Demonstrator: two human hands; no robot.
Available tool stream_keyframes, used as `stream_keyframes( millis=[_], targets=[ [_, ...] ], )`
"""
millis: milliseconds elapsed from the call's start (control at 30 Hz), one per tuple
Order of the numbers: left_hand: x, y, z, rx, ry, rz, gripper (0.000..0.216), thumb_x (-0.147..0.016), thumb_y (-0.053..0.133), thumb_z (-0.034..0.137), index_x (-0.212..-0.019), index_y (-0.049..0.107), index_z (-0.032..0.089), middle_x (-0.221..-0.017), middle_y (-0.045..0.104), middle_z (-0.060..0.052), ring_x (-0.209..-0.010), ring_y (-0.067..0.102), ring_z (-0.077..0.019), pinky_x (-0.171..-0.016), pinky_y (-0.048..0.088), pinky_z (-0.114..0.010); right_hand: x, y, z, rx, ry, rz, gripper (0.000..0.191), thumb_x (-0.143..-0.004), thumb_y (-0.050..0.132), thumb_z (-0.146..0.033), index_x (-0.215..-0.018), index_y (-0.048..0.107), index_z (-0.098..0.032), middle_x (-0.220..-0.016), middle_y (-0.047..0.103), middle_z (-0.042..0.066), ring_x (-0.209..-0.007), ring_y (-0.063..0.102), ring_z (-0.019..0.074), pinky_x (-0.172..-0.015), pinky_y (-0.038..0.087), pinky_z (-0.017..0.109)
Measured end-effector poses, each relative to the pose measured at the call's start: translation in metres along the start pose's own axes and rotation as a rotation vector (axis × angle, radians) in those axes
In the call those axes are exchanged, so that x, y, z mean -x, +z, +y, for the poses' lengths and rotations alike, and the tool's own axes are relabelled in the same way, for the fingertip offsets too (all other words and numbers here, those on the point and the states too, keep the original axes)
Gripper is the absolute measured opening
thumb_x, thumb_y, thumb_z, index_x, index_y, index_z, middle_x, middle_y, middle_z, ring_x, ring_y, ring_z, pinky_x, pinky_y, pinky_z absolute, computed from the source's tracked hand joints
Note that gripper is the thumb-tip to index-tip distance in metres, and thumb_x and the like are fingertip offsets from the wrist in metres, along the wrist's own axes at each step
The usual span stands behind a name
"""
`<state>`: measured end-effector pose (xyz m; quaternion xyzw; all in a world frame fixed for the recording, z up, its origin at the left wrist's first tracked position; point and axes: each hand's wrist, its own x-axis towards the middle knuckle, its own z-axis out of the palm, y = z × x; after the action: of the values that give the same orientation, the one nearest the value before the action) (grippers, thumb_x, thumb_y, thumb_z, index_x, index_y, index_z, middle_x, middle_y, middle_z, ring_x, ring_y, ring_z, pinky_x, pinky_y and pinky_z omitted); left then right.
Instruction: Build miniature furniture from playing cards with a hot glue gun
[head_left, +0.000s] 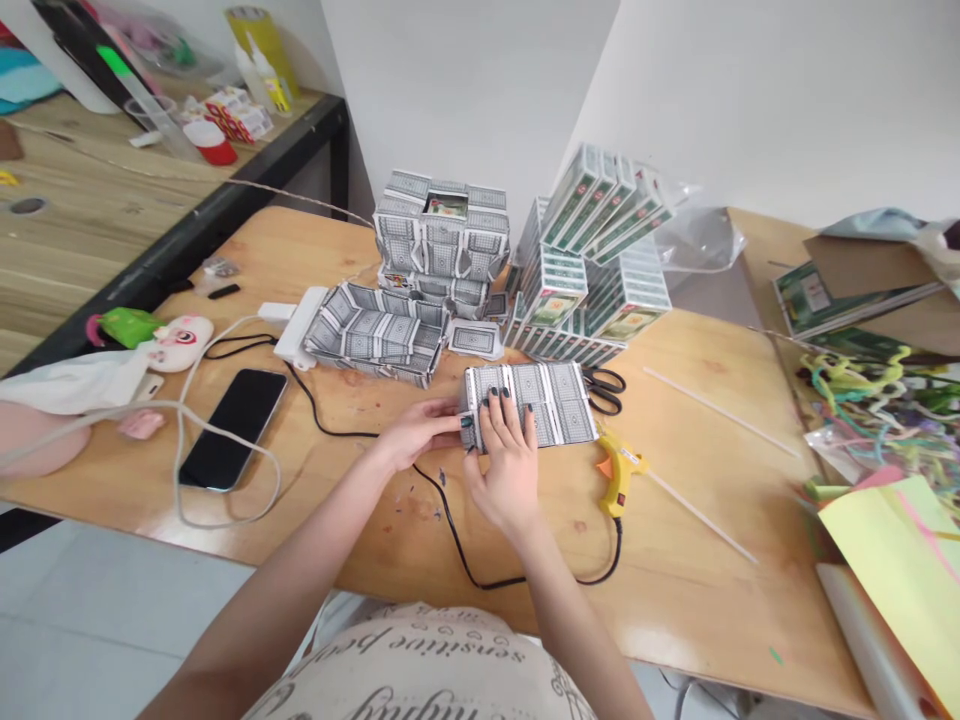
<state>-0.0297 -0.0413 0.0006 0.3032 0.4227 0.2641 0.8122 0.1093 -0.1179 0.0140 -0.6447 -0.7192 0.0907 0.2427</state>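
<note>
A long block covered in grey-patterned playing cards (566, 400) lies on the wooden table in front of me. My left hand (420, 432) grips its left end, thumb and fingers closed against the edge. Flat on its top, toward the left part, rests my right hand (506, 465) with the fingers stretched out. A yellow hot glue gun (619, 475), with a white glue stick in it, lies by the block's right end. Black-handled scissors (606, 390) are partly hidden behind that end. Behind the block lies a small stack of loose cards (475, 338).
An open card-covered tray (375, 335) and a larger card structure (442, 230) stand behind. Stacked green card boxes (577, 260) rise at back right. A phone (236, 430), white cable and power strip (300, 330) are left; a loose glue stick (720, 412) lies right.
</note>
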Motion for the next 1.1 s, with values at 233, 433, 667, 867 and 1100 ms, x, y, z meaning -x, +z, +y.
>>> stream_keyframes(
  millis=[233, 433, 667, 867, 1100],
  targets=[
    [-0.001, 0.001, 0.001, 0.011, -0.011, 0.014, 0.032, -0.065, 0.073, 0.013, -0.097, 0.067, 0.015, -0.103, 0.069, -0.007, -0.09, 0.065, -0.0188, -0.087, 0.05, -0.035, 0.001, 0.004, -0.002, 0.017, 0.02, 0.008, 0.053, -0.076, 0.042, -0.019, -0.127, 0.05, -0.007, -0.141, 0.038, 0.014, -0.135, 0.027, 0.0279, -0.11, 0.015, 0.052],
    [0.0, 0.002, 0.0, 0.008, -0.009, 0.018, 0.028, -0.066, 0.072, 0.013, -0.093, 0.066, 0.014, -0.103, 0.069, -0.007, -0.089, 0.065, -0.0183, -0.088, 0.05, -0.036, 0.002, 0.006, 0.0, 0.025, 0.015, 0.003, 0.053, -0.077, 0.041, -0.019, -0.128, 0.049, -0.007, -0.142, 0.038, 0.014, -0.135, 0.026, 0.0274, -0.11, 0.016, 0.051],
    [0.001, 0.004, 0.002, 0.01, -0.013, 0.014, 0.029, -0.067, 0.071, 0.013, -0.095, 0.066, 0.014, -0.102, 0.069, -0.007, -0.088, 0.065, -0.0182, -0.087, 0.05, -0.035, 0.002, 0.006, -0.001, 0.03, 0.026, 0.004, 0.052, -0.078, 0.041, -0.019, -0.128, 0.048, -0.006, -0.141, 0.038, 0.015, -0.135, 0.026, 0.0269, -0.11, 0.017, 0.05],
    [0.001, 0.002, 0.0, 0.011, -0.007, 0.007, 0.032, -0.065, 0.073, 0.015, -0.096, 0.067, 0.015, -0.104, 0.069, -0.006, -0.088, 0.065, -0.0175, -0.085, 0.051, -0.033, 0.003, 0.007, 0.001, 0.001, 0.012, 0.038, 0.051, -0.078, 0.043, -0.021, -0.127, 0.049, -0.007, -0.14, 0.04, 0.014, -0.134, 0.028, 0.0256, -0.11, 0.02, 0.048],
    [-0.001, 0.0, -0.002, 0.006, 0.004, 0.011, 0.032, -0.066, 0.073, 0.015, -0.097, 0.067, 0.016, -0.104, 0.069, -0.006, -0.089, 0.064, -0.0168, -0.086, 0.05, -0.033, 0.0, 0.015, 0.001, -0.053, 0.064, 0.16, 0.038, -0.087, 0.04, -0.025, -0.118, 0.059, -0.012, -0.132, 0.051, 0.012, -0.129, 0.039, 0.0236, -0.106, 0.027, 0.047]
  ],
)
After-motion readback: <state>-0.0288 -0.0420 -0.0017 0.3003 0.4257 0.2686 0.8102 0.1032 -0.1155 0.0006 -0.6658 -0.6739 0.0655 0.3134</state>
